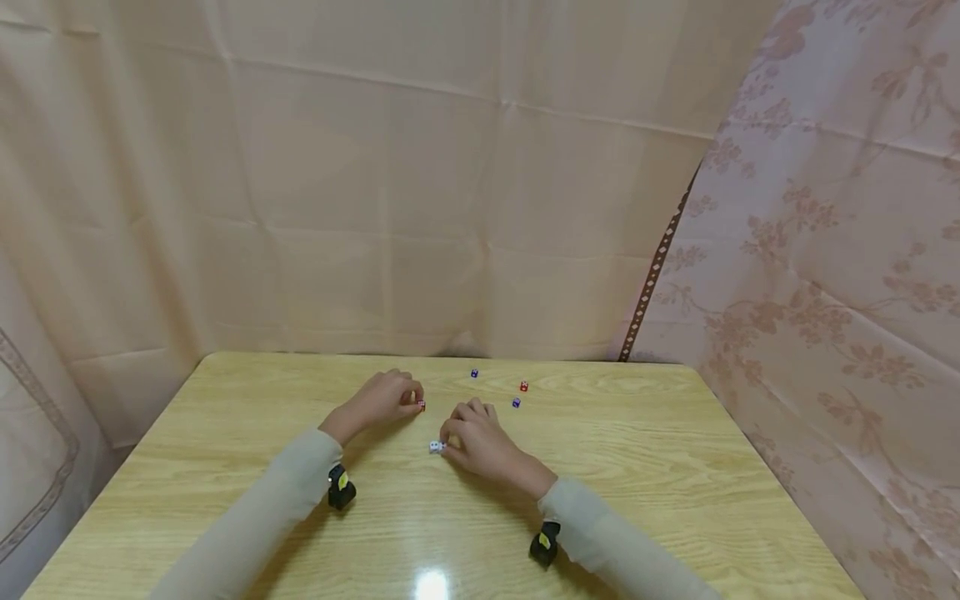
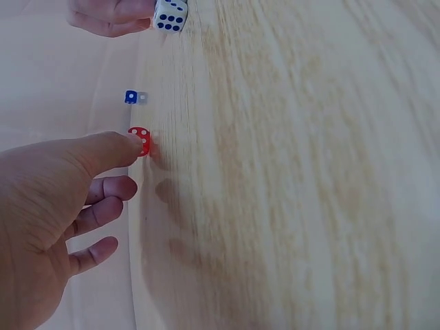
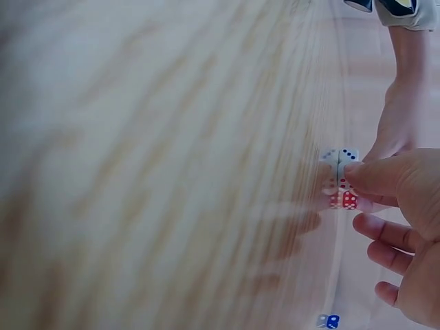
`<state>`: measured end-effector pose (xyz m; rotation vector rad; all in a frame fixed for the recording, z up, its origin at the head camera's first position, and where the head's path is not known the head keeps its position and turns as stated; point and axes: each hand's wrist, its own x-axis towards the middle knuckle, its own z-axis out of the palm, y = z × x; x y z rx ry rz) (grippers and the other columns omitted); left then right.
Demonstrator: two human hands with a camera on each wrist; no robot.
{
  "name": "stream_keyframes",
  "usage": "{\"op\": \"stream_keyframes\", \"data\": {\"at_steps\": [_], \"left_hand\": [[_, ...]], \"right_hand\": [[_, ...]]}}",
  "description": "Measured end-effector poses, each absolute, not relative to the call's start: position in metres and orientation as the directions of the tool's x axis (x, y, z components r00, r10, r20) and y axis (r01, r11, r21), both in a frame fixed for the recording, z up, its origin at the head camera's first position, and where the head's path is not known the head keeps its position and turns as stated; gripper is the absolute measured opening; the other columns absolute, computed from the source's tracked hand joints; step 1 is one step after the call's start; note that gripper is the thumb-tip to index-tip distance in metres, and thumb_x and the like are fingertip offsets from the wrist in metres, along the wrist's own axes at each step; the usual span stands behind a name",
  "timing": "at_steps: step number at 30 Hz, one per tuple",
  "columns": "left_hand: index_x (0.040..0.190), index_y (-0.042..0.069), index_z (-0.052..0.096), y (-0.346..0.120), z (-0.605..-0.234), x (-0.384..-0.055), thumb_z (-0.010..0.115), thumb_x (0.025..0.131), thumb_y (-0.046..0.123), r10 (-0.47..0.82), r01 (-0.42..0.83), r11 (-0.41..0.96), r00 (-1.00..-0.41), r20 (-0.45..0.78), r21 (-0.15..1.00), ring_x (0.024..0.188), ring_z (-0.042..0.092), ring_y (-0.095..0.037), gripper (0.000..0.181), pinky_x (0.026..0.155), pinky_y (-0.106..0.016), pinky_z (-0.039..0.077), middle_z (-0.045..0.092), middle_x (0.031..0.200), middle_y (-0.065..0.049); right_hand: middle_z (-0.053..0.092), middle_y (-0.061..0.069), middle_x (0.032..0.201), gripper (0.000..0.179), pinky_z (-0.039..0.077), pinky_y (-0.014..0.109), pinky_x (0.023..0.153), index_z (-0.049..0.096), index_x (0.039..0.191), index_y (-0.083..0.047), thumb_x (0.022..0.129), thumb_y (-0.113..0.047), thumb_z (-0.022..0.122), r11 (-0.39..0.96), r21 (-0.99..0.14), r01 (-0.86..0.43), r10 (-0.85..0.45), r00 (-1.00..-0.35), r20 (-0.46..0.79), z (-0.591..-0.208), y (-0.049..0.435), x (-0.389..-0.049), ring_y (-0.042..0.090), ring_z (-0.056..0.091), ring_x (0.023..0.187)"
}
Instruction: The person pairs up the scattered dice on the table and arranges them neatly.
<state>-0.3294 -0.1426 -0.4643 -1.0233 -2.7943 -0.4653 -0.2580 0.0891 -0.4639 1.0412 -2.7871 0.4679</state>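
Observation:
My left hand (image 1: 378,402) is over the table's far middle, its thumb and index finger pinching a small red die (image 1: 422,406). In the left wrist view white pips show on the red die (image 2: 143,132) under the thumb tip, and the other fingers are loosely bent. Nearer the front, my right hand (image 1: 483,440) pinches a white die (image 3: 343,183) with red pips, partly hidden by the thumb. Right beside it stands another white die (image 1: 435,447) with dark pips; in the left wrist view this white die (image 2: 170,16) shows six dark blue pips on one face.
Behind the right hand lie a blue die (image 1: 474,373), a second blue die (image 1: 516,402) and a red die (image 1: 523,386). The light wooden table (image 1: 660,475) ends at a beige curtain (image 1: 360,208), with a floral curtain (image 1: 840,292) on the right.

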Motion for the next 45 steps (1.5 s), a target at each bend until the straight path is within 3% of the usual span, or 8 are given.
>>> {"op": "stream_keyframes", "data": {"at_steps": [27,34,45], "left_hand": [[0.090,0.018,0.074,-0.144,-0.462,-0.333,0.076,0.092,0.022,0.613,0.650,0.720,-0.760,0.215,0.244,0.070,0.045,-0.008,0.005,0.063,-0.024,0.037,0.058,0.076,0.002],[0.089,0.018,0.074,-0.144,-0.462,-0.334,0.076,0.092,0.022,0.619,0.656,0.716,-0.754,0.218,0.236,0.069,0.046,-0.007,0.005,0.063,-0.025,0.038,0.059,0.077,0.001],[0.088,0.019,0.072,-0.143,-0.462,-0.334,0.076,0.092,0.024,0.617,0.648,0.723,-0.762,0.197,0.239,0.069,0.046,-0.007,0.008,0.063,-0.025,0.038,0.059,0.077,0.002]], "right_hand": [[0.061,0.000,0.105,0.014,0.035,0.042,0.095,0.073,0.098,-0.019,0.089,-0.027,0.080,0.717,-0.256,-0.648,-0.607,-0.761,0.227,-0.463,0.087,-0.261,0.018,0.046,0.101],[0.061,0.002,0.110,0.015,0.033,0.046,0.098,0.074,0.101,-0.017,0.092,-0.028,0.075,0.714,-0.346,-0.608,-0.569,-0.793,0.220,-0.457,0.094,-0.270,0.018,0.043,0.102],[0.065,0.010,0.113,0.017,0.031,0.051,0.094,0.074,0.103,-0.010,0.089,-0.019,0.079,0.698,-0.468,-0.541,-0.435,-0.841,0.323,-0.446,0.118,-0.294,0.030,0.047,0.106]]}}
